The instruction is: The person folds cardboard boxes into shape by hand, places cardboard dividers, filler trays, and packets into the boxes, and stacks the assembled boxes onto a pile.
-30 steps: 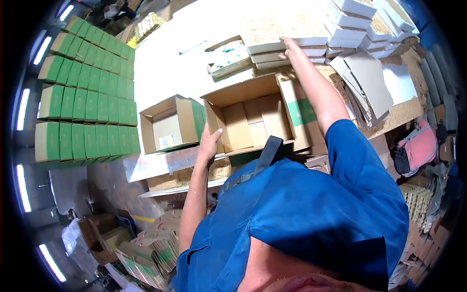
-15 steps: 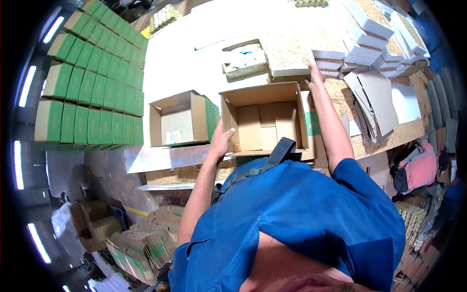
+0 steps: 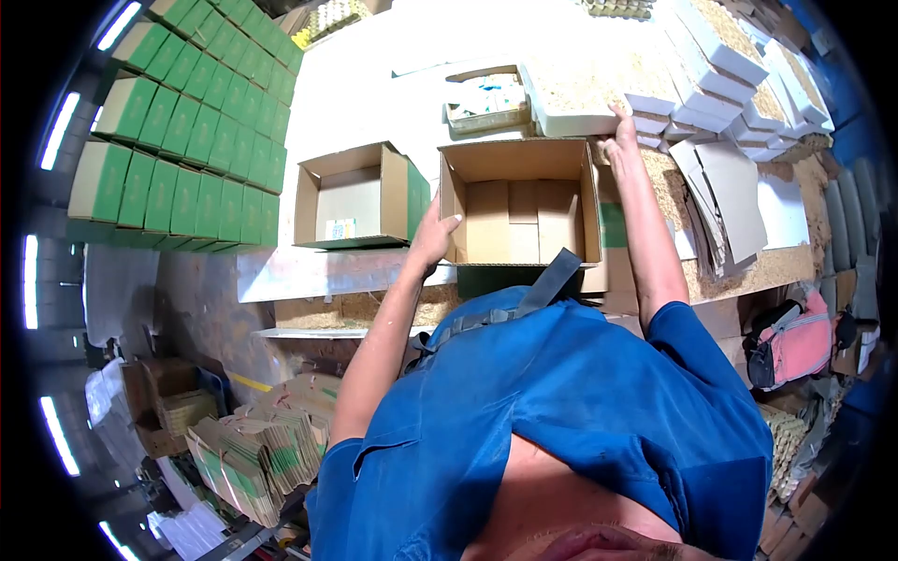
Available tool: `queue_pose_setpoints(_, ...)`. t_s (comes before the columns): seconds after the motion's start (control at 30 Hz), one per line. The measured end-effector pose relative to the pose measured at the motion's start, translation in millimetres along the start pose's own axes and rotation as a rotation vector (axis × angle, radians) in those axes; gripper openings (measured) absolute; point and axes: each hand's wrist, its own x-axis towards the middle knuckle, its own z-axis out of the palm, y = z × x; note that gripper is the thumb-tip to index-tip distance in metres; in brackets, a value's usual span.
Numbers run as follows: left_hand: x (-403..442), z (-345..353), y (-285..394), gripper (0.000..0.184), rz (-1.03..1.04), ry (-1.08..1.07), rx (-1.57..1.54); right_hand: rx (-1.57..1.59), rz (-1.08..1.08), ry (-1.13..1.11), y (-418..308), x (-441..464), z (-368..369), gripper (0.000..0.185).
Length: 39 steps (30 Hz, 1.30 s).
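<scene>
An open cardboard box (image 3: 519, 161), plain brown within and creased along its floor, stands near the front edge of the white surface (image 3: 365, 117), to the right of a second open box (image 3: 397, 192). The left hand (image 3: 434, 234) pinches its left wall, the thumb at the rim and the fingers largely hidden outside. Just beyond the far rim lies a thick slab (image 3: 575, 93) with a speckled tan top and white sides, its near right corner gripped by the bent fingers of the right hand (image 3: 621, 145).
</scene>
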Motion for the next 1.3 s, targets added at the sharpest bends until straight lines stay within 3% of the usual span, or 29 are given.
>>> queue_pose_setpoints(0.1,-1.4,-2.0,4.5,0.07,-0.008,-0.025,-0.008,-0.05,-0.067,-0.081,-36.3,-51.1,12.9,0.065)
queue_pose_setpoints(0.17,-1.5,0.2,5.4,0.07,0.007,-0.016,-0.069,-0.105,-0.157,-0.15,-60.3,-71.2,12.0,0.059)
queue_pose_setpoints(0.27,2.1,-1.7,2.6,0.07,0.005,-0.03,-0.079,-0.088,-0.124,-0.319,-95.3,-85.8,2.3,0.07)
queue_pose_setpoints(0.4,6.3,-3.9,-3.7,0.067,0.025,-0.047,-0.122,-0.361,-0.047,-0.302,-123.6,-116.9,-13.9,0.063)
queue_pose_setpoints(0.43,7.7,-3.2,-4.7,0.067,0.032,-0.034,-0.092,-0.392,-0.1,-0.29,-121.0,-140.3,-8.7,0.054)
queue_pose_setpoints(0.5,10.5,-2.6,-10.4,0.065,0.052,-0.027,-0.097,-0.449,-0.065,-0.354,-118.6,-158.2,-18.0,0.054)
queue_pose_setpoints(0.7,11.4,-8.8,-10.9,0.056,0.135,-0.078,-0.142,-0.517,-0.055,-0.349,-94.3,-206.1,-14.5,0.061)
queue_pose_setpoints(0.83,9.0,-11.4,-6.6,0.049,0.031,-0.094,-0.129,-0.867,-0.065,-0.479,-78.1,-212.0,3.6,0.066)
queue_pose_setpoints(0.9,6.7,-7.3,-8.7,0.049,0.108,-0.06,-0.065,-0.88,-0.078,-0.449,-66.8,-216.1,16.9,0.06)
queue_pose_setpoints(0.97,10.0,-4.7,-19.6,0.05,0.028,-0.099,-0.251,-0.916,-0.023,-0.501,-60.3,-190.8,17.1,0.059)
queue_pose_setpoints(1.03,7.0,-4.5,-21.1,0.057,0.132,-0.102,-0.175,-0.949,0.029,-0.558,-61.0,-192.2,27.8,0.059)
queue_pose_setpoints(1.07,0.3,-6.2,-11.3,0.062,0.001,-0.11,-0.332,-1.077,0.085,-0.546,-65.9,-201.8,42.4,0.06)
queue_pose_setpoints(1.1,-4.4,-6.7,-3.6,0.068,-0.133,-0.118,-0.488,-1.082,0.067,-0.56,-58.6,-192.1,40.0,0.06)
queue_pose_setpoints(1.27,-8.8,-8.5,-9.9,0.071,-0.141,-0.097,-0.623,-0.943,-0.091,-0.369,-7.7,-202.7,53.4,0.046)
queue_pose_setpoints(1.3,-8.6,-10.2,-10.5,0.071,-0.14,-0.106,-0.617,-0.931,-0.304,-0.318,14.2,-186.9,44.5,0.044)
